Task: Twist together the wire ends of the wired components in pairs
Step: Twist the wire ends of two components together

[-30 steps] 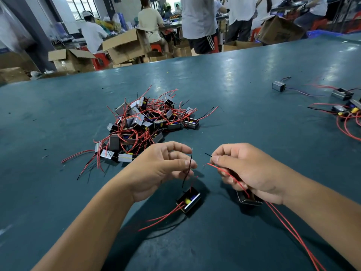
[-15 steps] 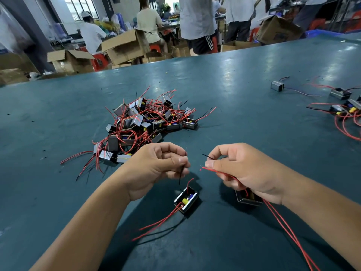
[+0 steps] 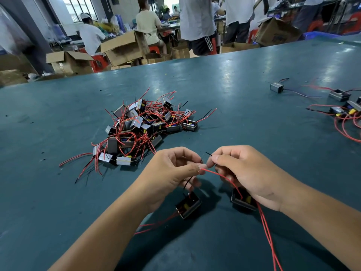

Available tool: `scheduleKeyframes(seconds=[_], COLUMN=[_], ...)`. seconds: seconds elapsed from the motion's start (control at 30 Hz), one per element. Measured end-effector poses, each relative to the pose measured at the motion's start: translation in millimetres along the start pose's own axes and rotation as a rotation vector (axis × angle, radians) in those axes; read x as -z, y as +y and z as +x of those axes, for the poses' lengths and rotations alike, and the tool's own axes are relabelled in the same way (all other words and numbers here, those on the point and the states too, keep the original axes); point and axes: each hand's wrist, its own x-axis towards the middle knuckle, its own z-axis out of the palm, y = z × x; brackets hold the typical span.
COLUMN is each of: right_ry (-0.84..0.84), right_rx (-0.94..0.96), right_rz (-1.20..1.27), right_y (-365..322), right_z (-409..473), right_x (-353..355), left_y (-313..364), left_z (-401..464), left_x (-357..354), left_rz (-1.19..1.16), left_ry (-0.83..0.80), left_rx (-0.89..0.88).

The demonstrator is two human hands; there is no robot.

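1. Dozens of small dark box-shaped components lie in a loose pile at about ten o'clock from the hands, red and black leads sticking out every way across the green table.
2. Left hand: fingers curled, thumb and forefinger pinching the bare tip of a red wire, with a black wire running down from the same grip to the left component, a dark open box with something yellow inside, just below the hand at six o'clock.
3. Right hand: fingers curled too, pinching a thin black wire end that pokes out toward eleven o'clock. The fingertips of both hands nearly touch.
4. Right component sits half hidden under the right palm; two red leads trail from it toward five o'clock.
5. Further components with red leads lie well apart at two o'clock.
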Motion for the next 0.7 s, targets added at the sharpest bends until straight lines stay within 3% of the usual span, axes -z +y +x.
scheduleKeyframes(seconds=[0.27, 0.7], right_ry=[0.062, 0.125], right_rx=[0.003, 0.065], right_rz=[-0.011, 0.020], right_y=[2.6, 8.7], right_z=[0.3, 3.3], right_x=[-6.1, -12.5], left_y=[0.7, -8.7], left_z=[-0.9, 2.5], left_x=[0.8, -2.1], left_rz=[0.029, 0.160], left_ry=[0.042, 0.095], left_rx=[-0.110, -0.135])
